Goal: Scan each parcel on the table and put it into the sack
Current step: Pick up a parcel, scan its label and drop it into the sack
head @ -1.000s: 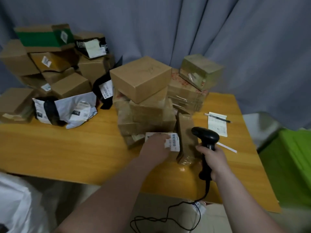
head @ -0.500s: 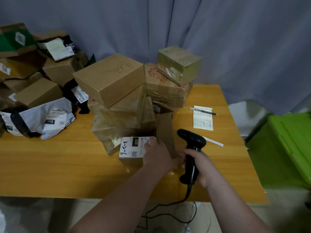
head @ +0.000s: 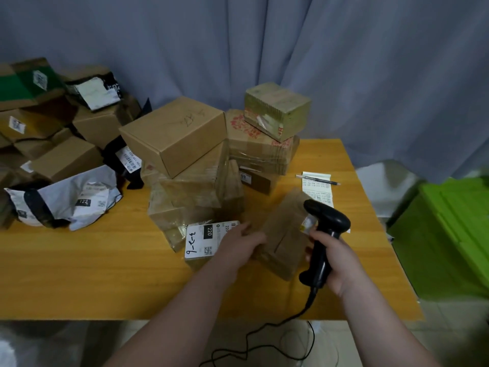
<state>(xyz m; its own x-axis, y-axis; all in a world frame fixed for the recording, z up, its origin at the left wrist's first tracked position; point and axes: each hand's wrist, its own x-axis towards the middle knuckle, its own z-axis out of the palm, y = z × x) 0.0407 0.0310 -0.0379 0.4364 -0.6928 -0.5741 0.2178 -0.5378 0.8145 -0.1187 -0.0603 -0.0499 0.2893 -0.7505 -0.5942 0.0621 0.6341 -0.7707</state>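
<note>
1. Cable [head: 307,304] from the scanner [head: 326,231] hung in loops off the near edge of the table [head: 79,274]. A wide swing toward the sack could snag it.
2. The right hand [head: 338,260] had its fingers wrapped round the scanner's handle. The left hand [head: 243,245] gripped the left edge of the tilted parcel [head: 283,239], raised over the table's near right part. Held by one hand, it looked liable to slip.
3. No barcode could be read on that parcel's blurred faces, so a scan might miss.
4. Just left, the labelled parcel [head: 205,241] sat against the leaning stack [head: 185,160]. Dragging it out could topple boxes.
5. No sack could be made out with any certainty, and the far left pile [head: 66,157] ran out of frame.
</note>
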